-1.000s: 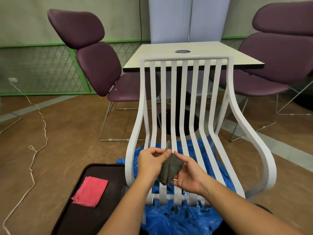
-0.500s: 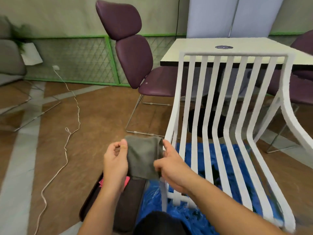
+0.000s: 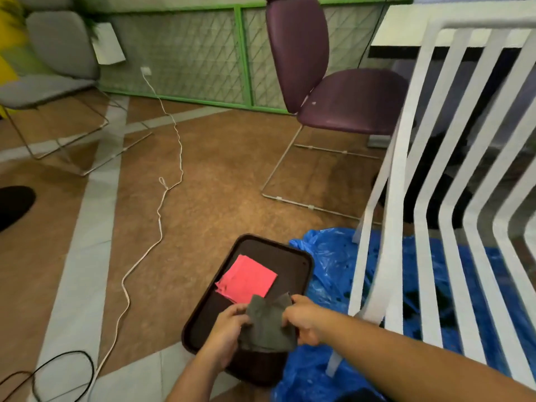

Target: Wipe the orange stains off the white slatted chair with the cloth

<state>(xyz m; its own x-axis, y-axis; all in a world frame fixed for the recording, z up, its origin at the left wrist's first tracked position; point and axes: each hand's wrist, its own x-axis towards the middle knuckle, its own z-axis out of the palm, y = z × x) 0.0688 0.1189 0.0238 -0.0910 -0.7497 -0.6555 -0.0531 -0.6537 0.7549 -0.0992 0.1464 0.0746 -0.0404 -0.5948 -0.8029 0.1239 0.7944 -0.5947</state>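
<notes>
lounge/café | purple lounge chair point(image 3: 333, 82) | table point(image 3: 406, 30) | carpeted floor point(image 3: 217, 184)

Bare brown floor point(image 3: 232, 175) open across centre and left of frame. White cord point(image 3: 159, 213) snakes down left-centre. Dark tray point(image 3: 301, 258) lower centre: pink cloth point(image 3: 246, 278) on far half, near half covered by left hand point(image 3: 229, 323), right hand point(image 3: 304, 320) and grey cloth point(image 3: 268, 326). White slatted chair point(image 3: 394, 198) blocks right side, narrow gaps between slats.

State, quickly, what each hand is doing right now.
Left hand: closed, pinching the grey cloth.
Right hand: closed, pinching the grey cloth's other side.
</notes>
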